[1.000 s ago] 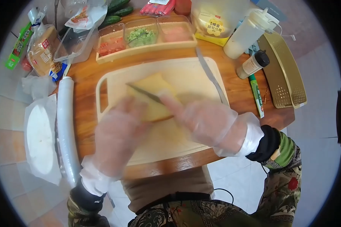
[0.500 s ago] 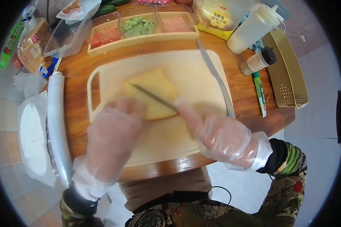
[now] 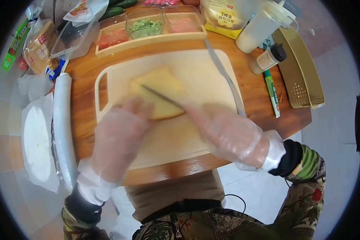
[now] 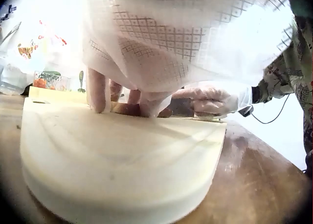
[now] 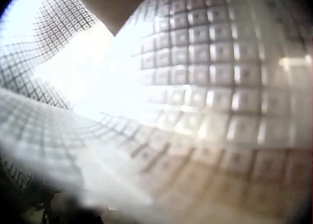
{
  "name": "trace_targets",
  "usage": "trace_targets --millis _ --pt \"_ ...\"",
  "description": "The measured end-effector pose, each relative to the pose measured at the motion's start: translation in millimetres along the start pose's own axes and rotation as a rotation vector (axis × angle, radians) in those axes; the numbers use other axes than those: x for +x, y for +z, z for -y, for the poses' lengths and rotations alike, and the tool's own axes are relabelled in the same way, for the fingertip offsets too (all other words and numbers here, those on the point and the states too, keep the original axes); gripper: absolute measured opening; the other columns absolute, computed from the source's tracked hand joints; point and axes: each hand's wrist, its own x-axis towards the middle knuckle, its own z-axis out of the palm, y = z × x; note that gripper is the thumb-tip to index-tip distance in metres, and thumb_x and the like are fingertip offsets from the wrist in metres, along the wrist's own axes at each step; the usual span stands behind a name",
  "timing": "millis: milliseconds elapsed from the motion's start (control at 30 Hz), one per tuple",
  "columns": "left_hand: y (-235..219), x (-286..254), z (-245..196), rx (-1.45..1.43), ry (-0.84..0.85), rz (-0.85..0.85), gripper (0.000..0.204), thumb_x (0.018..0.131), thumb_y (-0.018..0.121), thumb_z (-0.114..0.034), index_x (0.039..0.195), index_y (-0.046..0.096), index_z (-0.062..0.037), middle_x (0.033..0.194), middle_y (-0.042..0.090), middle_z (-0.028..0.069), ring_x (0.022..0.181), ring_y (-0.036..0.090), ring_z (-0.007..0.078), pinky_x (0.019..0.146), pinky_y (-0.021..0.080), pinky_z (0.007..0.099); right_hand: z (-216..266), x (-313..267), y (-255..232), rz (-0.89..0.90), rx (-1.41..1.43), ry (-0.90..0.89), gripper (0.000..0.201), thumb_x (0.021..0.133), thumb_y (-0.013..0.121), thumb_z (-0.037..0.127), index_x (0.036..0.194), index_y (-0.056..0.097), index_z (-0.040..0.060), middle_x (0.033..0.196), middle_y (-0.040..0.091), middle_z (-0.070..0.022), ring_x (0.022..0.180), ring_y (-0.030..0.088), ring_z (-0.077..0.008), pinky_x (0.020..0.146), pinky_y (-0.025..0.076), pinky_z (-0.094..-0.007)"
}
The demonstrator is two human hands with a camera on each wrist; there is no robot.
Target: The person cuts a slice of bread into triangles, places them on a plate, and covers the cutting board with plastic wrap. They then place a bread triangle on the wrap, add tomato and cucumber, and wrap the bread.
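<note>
A square slice of yellow bread [image 3: 172,82] lies on the cream cutting board [image 3: 120,74]. My gloved right hand [image 3: 232,130] grips a knife [image 3: 162,96], its blade slanting across the slice with the tip toward the upper left. The fingers of my gloved left hand [image 3: 122,128] rest at the slice's lower left edge. In the left wrist view, straight left fingers [image 4: 99,94] point down at the bread's brown crust, with the knife blade [image 4: 182,107] just beyond them. The right wrist view is filled by textured glove plastic [image 5: 210,77].
A long metal blade [image 3: 224,74] lies along the board's right side. Behind stands a wooden tray [image 3: 152,42] with chopped fillings. A roll of plastic film [image 3: 64,128] is on the left; a squeeze bottle [image 3: 256,32], seasoning bottle [image 3: 268,59] and gold basket [image 3: 300,76] stand on the right.
My right hand has drawn the knife back toward the lower right across the slice, then slightly forward. My left hand stays by the bread. The whole view has shifted a little.
</note>
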Motion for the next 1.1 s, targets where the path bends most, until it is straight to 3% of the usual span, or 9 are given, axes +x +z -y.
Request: trace_targets --millis 133,200,433,500,700,733,800,900,1100 --pt "0 3 -3 -0.002 -0.022 0.041 0.036 0.081 0.078 -0.014 0.116 0.069 -0.0106 0.117 0.068 0.0130 0.093 0.068 0.0355 0.076 0.057 0.0441 15 -20 -7 0.190 -0.104 0.097 0.078 0.087 0.057 0.006 0.157 0.027 -0.0105 0.070 0.054 -0.0035 0.067 0.059 -0.0178 0.061 0.050 -0.0284" --pt "-1 4 -4 0.007 -0.028 0.062 0.037 0.081 0.078 -0.015 0.116 0.069 -0.0107 0.117 0.068 0.0128 0.092 0.068 0.0357 0.076 0.057 0.0443 15 -26 16 0.054 -0.921 0.000 0.075 0.088 0.052 0.005 0.158 0.027 -0.0097 0.069 0.049 0.0009 0.064 0.054 -0.0120 0.058 0.048 -0.0240" --pt "-1 2 -2 0.055 -0.018 0.071 0.039 0.080 0.079 -0.017 0.117 0.069 -0.0109 0.119 0.067 0.0119 0.090 0.068 0.0358 0.074 0.058 0.0440 2 7 0 0.011 -0.713 -0.136 0.075 0.088 0.051 0.005 0.157 0.027 -0.0099 0.071 0.049 -0.0007 0.064 0.052 -0.0096 0.058 0.047 -0.0210" --pt "0 2 -1 0.044 -0.019 0.059 0.038 0.080 0.079 -0.017 0.116 0.070 -0.0106 0.119 0.067 0.0120 0.090 0.068 0.0359 0.073 0.058 0.0438 2 -2 -3 0.029 -0.030 -0.011 0.078 0.086 0.055 0.005 0.158 0.028 -0.0088 0.073 0.052 -0.0049 0.066 0.057 -0.0123 0.058 0.048 -0.0241" --pt "-4 5 -4 -0.006 -0.022 0.077 0.037 0.080 0.079 -0.017 0.115 0.070 -0.0103 0.119 0.067 0.0126 0.090 0.068 0.0361 0.073 0.058 0.0437 16 -30 -5 0.024 -0.418 0.041 0.080 0.084 0.056 0.004 0.159 0.029 -0.0051 0.073 0.054 -0.0083 0.068 0.062 -0.0158 0.061 0.052 -0.0305" --pt "-4 6 -4 0.000 -0.029 0.098 0.037 0.080 0.079 -0.017 0.116 0.070 -0.0105 0.119 0.067 0.0127 0.091 0.068 0.0360 0.073 0.058 0.0436 14 -24 -6 0.022 -0.418 0.042 0.080 0.084 0.056 0.004 0.159 0.029 -0.0051 0.073 0.054 -0.0083 0.068 0.062 -0.0158 0.061 0.052 -0.0305" --pt "-2 4 -3 0.020 -0.015 0.088 0.038 0.080 0.079 -0.017 0.116 0.070 -0.0105 0.119 0.067 0.0127 0.091 0.068 0.0359 0.073 0.058 0.0435 9 -3 -6 0.057 -0.076 0.051 0.077 0.086 0.055 0.005 0.158 0.030 -0.0064 0.074 0.055 -0.0079 0.070 0.062 -0.0167 0.063 0.053 -0.0300" --pt "-1 3 -4 0.026 0.003 0.050 0.039 0.080 0.079 -0.017 0.117 0.070 -0.0104 0.120 0.068 0.0132 0.092 0.068 0.0360 0.074 0.059 0.0434 1 14 2 0.123 -0.257 -0.070 0.076 0.087 0.055 0.007 0.157 0.030 -0.0081 0.078 0.059 -0.0086 0.073 0.063 -0.0190 0.065 0.053 -0.0306" --pt "-6 5 -6 0.046 -0.010 0.086 0.039 0.080 0.079 -0.017 0.117 0.070 -0.0094 0.120 0.069 0.0148 0.095 0.068 0.0371 0.076 0.059 0.0440 0 33 4 0.008 -0.124 -0.077 0.075 0.088 0.055 0.009 0.156 0.030 -0.0094 0.082 0.062 -0.0101 0.073 0.063 -0.0216 0.066 0.053 -0.0328"
